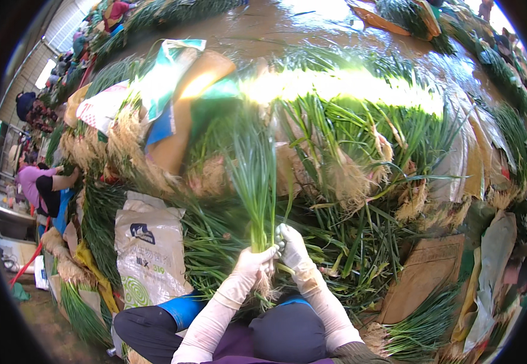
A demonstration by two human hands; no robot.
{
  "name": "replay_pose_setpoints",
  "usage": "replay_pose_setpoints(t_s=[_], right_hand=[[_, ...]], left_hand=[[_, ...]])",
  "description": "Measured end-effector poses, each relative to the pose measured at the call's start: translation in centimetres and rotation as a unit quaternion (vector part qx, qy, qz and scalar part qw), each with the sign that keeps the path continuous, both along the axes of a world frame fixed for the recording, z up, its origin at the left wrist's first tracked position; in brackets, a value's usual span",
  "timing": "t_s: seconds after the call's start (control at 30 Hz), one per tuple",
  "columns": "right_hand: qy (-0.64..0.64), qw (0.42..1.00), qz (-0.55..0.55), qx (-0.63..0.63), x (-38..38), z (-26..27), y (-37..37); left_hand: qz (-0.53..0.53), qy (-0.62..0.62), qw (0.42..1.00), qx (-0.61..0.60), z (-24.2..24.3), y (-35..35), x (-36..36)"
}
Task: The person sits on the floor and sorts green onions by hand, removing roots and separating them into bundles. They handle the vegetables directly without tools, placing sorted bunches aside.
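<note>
My left hand (255, 264), in a pale glove, grips a bunch of green onions (253, 182) low on its stems. The leaves stand upright away from me, and the pale roots (265, 287) hang below the fist. Close against the right side of the bunch, my right hand (291, 243), also gloved, has its fingers curled around a loose green onion leaf (289, 204). Its fingertips are partly hidden. Under both hands lies a heap of loose leaves and stalks (350, 255).
A white woven sack (152, 255) bearing print lies left. Ahead, unsorted green onions (350, 150) rest on sacking, roots towards me. Rooted bundles (127, 132) lie front left. At right are a brown sack (427, 273) and another bundle (423, 323). A person (40, 184) sits far left.
</note>
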State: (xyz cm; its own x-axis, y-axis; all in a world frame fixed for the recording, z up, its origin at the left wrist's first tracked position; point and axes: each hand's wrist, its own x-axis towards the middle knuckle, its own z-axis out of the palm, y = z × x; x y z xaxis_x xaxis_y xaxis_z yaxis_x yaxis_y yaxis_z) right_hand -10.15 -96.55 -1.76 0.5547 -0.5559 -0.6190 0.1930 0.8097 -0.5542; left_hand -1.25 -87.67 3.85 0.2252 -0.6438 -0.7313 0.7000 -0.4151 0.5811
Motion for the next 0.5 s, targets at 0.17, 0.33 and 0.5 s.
replay_pose_setpoints(t_s=[0.17, 0.33, 0.5], right_hand=[[0.259, 0.726, 0.054, -0.635, -0.1, -1.4, 0.3], [0.216, 0.616, 0.384, -0.653, -4.2, 2.1, 0.2], [0.387, 0.568, 0.142, -0.713, -6.6, 7.1, -9.1]], left_hand=[[-0.056, 0.014, 0.994, 0.088, 2.3, 0.2, 2.2], [0.002, -0.205, 0.976, -0.080, 11.1, -1.8, 12.3], [0.096, -0.176, 0.952, -0.230, 14.8, -6.3, 14.9]])
